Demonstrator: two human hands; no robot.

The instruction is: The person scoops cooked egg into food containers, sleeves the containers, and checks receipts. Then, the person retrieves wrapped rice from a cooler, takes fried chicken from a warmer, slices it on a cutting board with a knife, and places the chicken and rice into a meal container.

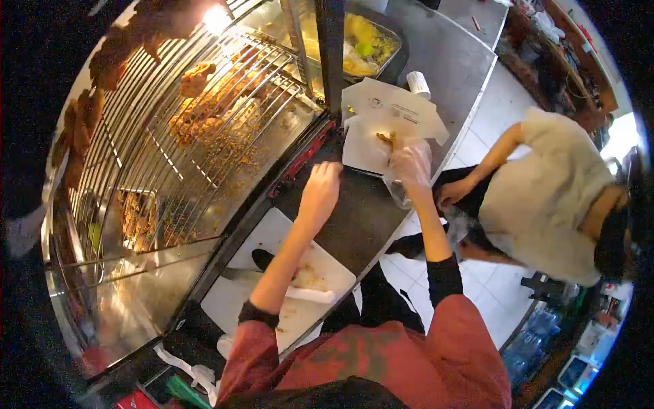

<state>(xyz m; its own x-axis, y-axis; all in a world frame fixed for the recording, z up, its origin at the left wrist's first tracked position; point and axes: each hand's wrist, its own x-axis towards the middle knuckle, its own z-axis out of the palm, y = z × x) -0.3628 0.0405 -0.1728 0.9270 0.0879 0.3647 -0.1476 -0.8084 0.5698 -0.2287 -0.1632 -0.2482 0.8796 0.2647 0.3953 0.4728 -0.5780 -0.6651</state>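
Observation:
My right hand (411,163) wears a clear plastic glove. Its fingers close on a small browned piece of fried food (386,138), above the open white carton (364,146) with a printed lid. My left hand (321,187) is bare, with its fingers curled together over the dark counter beside the display case; whatever is inside the fingers, if anything, is hidden. Beneath my left forearm lies a white cutting board (327,269) with crumbs. On it rest a knife with a black handle (261,258) and a white bar-shaped thing (310,294), both partly covered by the arm.
A lit glass display case (225,242) on the left holds fried pieces (218,112) on a wire rack. Behind the carton are a white cup-like container (417,84) and a metal tray (392,61) of yellow food. To the right, a person (545,198) stands close on the tiled floor.

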